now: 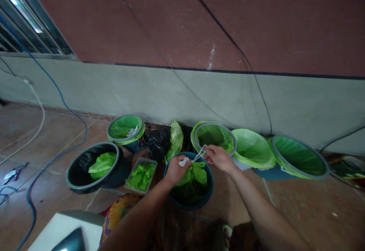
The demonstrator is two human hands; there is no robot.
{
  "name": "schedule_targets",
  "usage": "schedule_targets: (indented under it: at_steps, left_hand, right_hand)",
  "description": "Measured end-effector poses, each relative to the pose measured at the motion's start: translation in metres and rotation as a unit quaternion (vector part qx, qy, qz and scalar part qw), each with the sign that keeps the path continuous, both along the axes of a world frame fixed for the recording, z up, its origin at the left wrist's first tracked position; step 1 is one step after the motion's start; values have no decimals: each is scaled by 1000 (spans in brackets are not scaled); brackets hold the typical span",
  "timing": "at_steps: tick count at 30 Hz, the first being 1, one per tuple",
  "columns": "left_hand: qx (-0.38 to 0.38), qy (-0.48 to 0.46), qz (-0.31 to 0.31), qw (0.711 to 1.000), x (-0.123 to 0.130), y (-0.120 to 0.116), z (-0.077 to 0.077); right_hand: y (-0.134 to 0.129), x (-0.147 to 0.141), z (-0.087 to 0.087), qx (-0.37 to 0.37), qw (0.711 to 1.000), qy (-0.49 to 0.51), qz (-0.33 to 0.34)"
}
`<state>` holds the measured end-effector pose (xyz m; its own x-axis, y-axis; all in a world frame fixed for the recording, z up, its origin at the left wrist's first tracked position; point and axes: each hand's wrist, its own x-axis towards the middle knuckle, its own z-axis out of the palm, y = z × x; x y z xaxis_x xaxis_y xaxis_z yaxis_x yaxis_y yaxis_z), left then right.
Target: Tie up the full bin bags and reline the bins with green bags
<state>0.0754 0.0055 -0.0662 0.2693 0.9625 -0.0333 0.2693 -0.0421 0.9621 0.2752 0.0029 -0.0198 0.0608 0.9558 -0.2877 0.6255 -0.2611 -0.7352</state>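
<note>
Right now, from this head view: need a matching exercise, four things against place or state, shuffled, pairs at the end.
Things:
1. White string
2. Black-lined bin
3. Blue cable
4. Black plastic bag

Place or state:
A. Has a green bundle inside
B. Beside a pale green bag, near the wall
C. Held in the right hand
D. Runs down the left side of the picture in curves

Pairs: 1-C, 2-A, 3-D, 4-B

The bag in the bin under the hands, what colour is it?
Bright green: the bag shows best in the head view.
</note>
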Motion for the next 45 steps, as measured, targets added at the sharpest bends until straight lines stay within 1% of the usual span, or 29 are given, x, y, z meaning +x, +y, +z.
schedule_targets:
  at_steps: [1, 2, 3, 4, 6, 8, 10, 12, 15, 16, 18, 21, 23, 25, 28, 29, 31, 33, 34, 36, 38, 41, 43, 45]
  left_hand:
    - [-2, 8, 1, 1000, 1, 0, -1]
    - [-1, 15, 3, 1000, 1, 1, -2]
    - [2, 22, 3, 1000, 2, 1, -2]
    - [7, 26, 3, 1000, 2, 2, -3]
    - [15, 27, -2, 1000, 3, 3, -3]
    - [20, 25, -9, 999, 3, 4, -4]
    - [22, 25, -19, 999, 3, 3, -4]
    - [23, 26, -30, 999, 2, 2, -3]
    - [23, 26, -45, 998, 1, 2, -3]
    - [20, 24, -49, 998, 0, 3, -3]
    - [7, 9, -48, 999, -1, 5, -3]
    - [-30, -51, -23, 998, -1, 8, 1]
    - [-63, -108, -10, 992, -1, 9, 5]
    - [-93, -158, -11, 983, 0, 9, 9]
    - [-140, -194, -28, 971, 2, 8, 13]
    - [-152, -193, -26, 969, 2, 8, 13]
    - [-163, -161, 0, 973, 2, 8, 10]
    - [-157, -105, 24, 982, 2, 7, 6]
    - [-154, -75, 20, 985, 2, 7, 4]
    - [-159, -29, -24, 987, 2, 5, -1]
    - [-172, -9, -85, 981, 3, 3, -4]
    - [-188, -33, -181, 965, 3, 0, -4]
    - [-189, -63, -237, 951, 4, -1, -2]
    - [-180, -78, -274, 942, 4, -2, -1]
  right_hand:
    - [0, -1, -2, -24, 998, 62, 2]
    - [-1, -3, -5, -42, 994, 101, 4]
    - [-2, -6, -7, -52, 992, 113, 3]
    - [-2, -9, -10, -56, 993, 102, 8]
    - [-3, -14, -14, -31, 998, 30, 38]
    - [-4, -16, -17, 37, 994, -55, 91]
    - [-6, -17, -21, 91, 980, -102, 143]
    - [-7, -18, -24, 101, 971, -105, 188]
    - [-8, -21, -26, 74, 963, -89, 241]
    - [-8, -23, -24, 64, 963, -92, 244]
    - [-8, -24, -19, 52, 967, -107, 225]
    - [-6, -22, -10, 55, 973, -113, 194]
    - [-6, -20, -7, 62, 974, -104, 193]
    - [-5, -18, -6, 74, 973, -102, 193]
    - [-6, -14, -6, 81, 973, -113, 186]
    - [-6, -14, -6, 82, 973, -111, 186]
    - [-7, -15, -6, 86, 975, -88, 188]
    - [-8, -18, -5, 87, 978, -34, 189]
    - [-8, -20, -5, 83, 979, 0, 187]
    - [-8, -24, -4, 68, 978, 80, 178]
    - [-8, -28, -5, 48, 973, 163, 158]
    - [-11, -34, -5, 10, 959, 257, 116]
    - [-13, -37, -4, -19, 954, 286, 83]
    - [-14, -41, -1, -41, 954, 295, 41]
